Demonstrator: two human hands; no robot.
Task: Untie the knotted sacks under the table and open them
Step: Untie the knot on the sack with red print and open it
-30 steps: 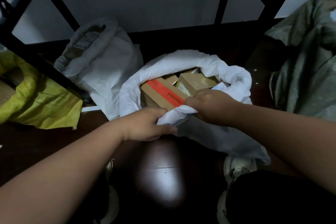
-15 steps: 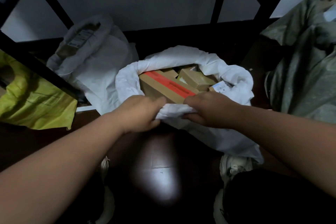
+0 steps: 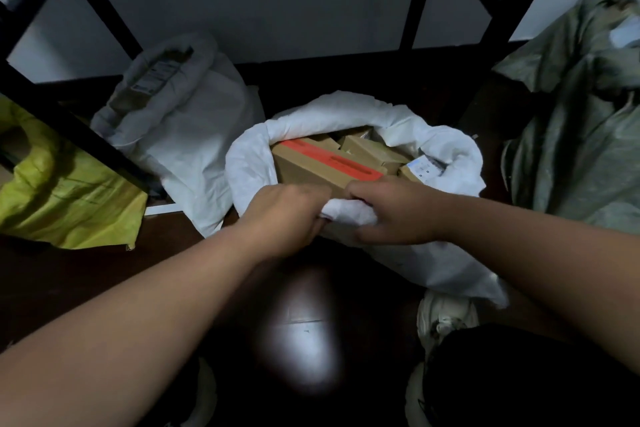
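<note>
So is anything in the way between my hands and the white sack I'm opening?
Nothing visible. Both the left hand and right hand already grip the near rim of the white sack, whose mouth is open over the boxes. The black table leg stands off to the left.

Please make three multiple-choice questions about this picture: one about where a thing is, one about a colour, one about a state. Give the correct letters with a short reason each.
1. Where does the yellow sack lie?
A. at the far left
B. at the far right
C. inside the white sack

2. What colour is the stripe on the largest cardboard box in the open white sack?
A. blue
B. red
C. green

3. What are the hands doing?
A. both hang free
B. only one holds the sack
C. both hold the sack's near rim

Answers:
1 A, it lies by the left edge, behind a black frame bar.
2 B, a red band runs along its top.
3 C, left hand and right hand each have a grip on the bunched white fabric.
</note>
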